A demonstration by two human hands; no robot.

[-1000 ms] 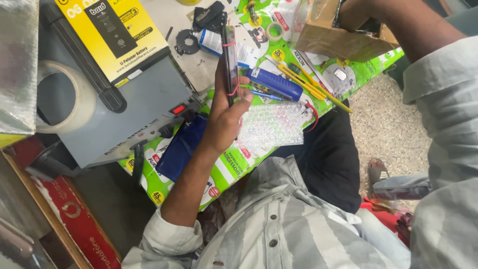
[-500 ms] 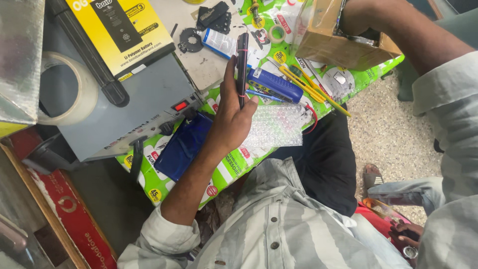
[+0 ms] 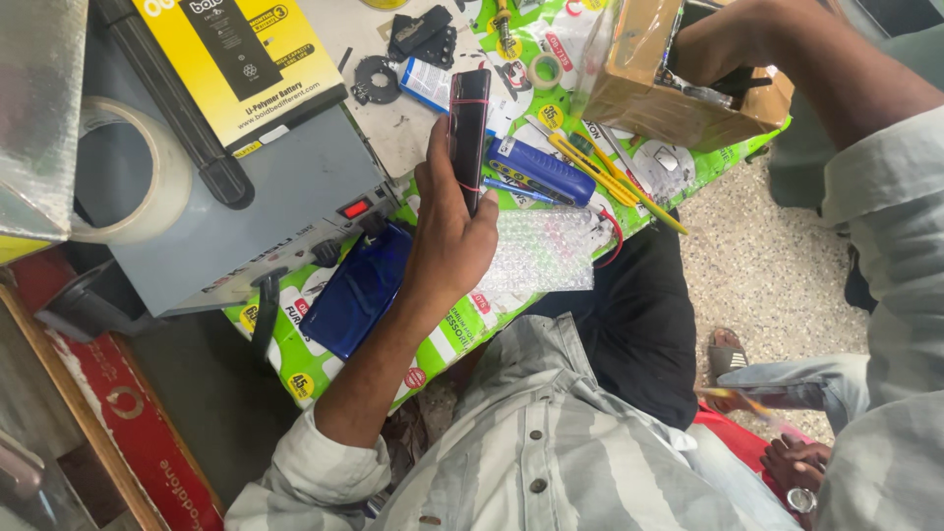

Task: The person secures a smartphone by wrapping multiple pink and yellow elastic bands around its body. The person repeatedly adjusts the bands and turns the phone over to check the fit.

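My left hand [image 3: 447, 246] holds a dark phone [image 3: 469, 133] upright above the bench; red rubber bands are wrapped round the phone. Under that hand lie a blue phone back [image 3: 359, 290] and a piece of bubble wrap [image 3: 541, 251] on a green printed sheet [image 3: 295, 379]. At the top right, my right hand [image 3: 718, 49] grips the rim of a cardboard box [image 3: 639, 93] with its fingers reaching inside. What the fingers touch inside the box is hidden.
A grey machine [image 3: 265, 206] with a red switch carries a tape roll [image 3: 128, 177] and a yellow battery box [image 3: 251, 64]. A blue tool [image 3: 541, 172], yellow tweezers [image 3: 610, 182] and small parts lie near the phone. Another person's hand [image 3: 792, 462] and sandalled foot [image 3: 728, 354] are at the lower right.
My left hand has turned the phone so more of its dark face shows. The right hand has gone deeper into the cardboard box.
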